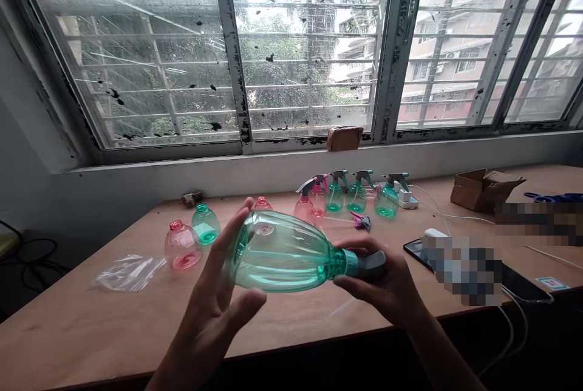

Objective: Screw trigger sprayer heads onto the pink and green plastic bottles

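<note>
A clear green spray bottle (282,251) lies sideways in the air above the table, its base to the left and its neck to the right. My left hand (214,294) cups the base, fingers behind it and thumb along the lower edge. Around the green collar and grey spray head (371,265), my right hand (387,288) is closed, with the thumb under the neck. The held bottle looks empty. Behind it, a pink bottle (262,203) without a sprayer is mostly hidden.
A pink bottle (182,248), a green bottle (206,225) and a plastic bag (132,272) lie left. Several bottles with sprayers, including a green one (387,200), stand at the back. A loose spray head (361,221), phone (523,282), cables and cardboard box (483,190) are right.
</note>
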Motion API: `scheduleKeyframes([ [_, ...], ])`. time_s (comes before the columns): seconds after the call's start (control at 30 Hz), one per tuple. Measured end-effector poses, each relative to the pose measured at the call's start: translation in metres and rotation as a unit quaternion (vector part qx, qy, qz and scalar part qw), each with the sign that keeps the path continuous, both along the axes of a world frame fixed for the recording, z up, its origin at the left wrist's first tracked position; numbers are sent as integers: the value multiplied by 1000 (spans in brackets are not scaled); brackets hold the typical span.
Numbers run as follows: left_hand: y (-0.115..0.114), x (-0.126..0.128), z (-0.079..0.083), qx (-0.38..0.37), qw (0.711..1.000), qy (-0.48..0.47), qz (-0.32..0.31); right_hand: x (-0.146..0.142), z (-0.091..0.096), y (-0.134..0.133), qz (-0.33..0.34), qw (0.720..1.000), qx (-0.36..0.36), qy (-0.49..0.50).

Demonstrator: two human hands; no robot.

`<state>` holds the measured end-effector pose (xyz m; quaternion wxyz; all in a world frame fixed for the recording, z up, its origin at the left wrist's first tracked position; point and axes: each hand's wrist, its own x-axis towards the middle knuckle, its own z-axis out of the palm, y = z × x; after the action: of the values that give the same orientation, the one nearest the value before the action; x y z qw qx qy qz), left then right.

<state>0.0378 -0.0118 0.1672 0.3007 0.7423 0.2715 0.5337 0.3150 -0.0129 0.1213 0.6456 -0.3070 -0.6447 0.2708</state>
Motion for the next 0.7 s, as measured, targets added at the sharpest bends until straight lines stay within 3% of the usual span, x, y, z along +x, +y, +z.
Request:
scheduleKeyframes([
  [0.1,0,0,0,-20,999,-10,41,-1,-1,0,11,1000,-7,14],
  [0.27,4,-12,-1,58,997,22,-40,2,3,-3,43,996,-71,45],
  [0.43,0,-12,3,92,995,18,-42,2,5,-9,68,995,-62,36],
  [0.57,3,-5,5,86,996,-30,-13,-1,7,-15,-6,999,-43,-16],
  [0.7,9,-7,5,8,999,-49,7,-4,10,-21,-54,998,-17,-31],
])
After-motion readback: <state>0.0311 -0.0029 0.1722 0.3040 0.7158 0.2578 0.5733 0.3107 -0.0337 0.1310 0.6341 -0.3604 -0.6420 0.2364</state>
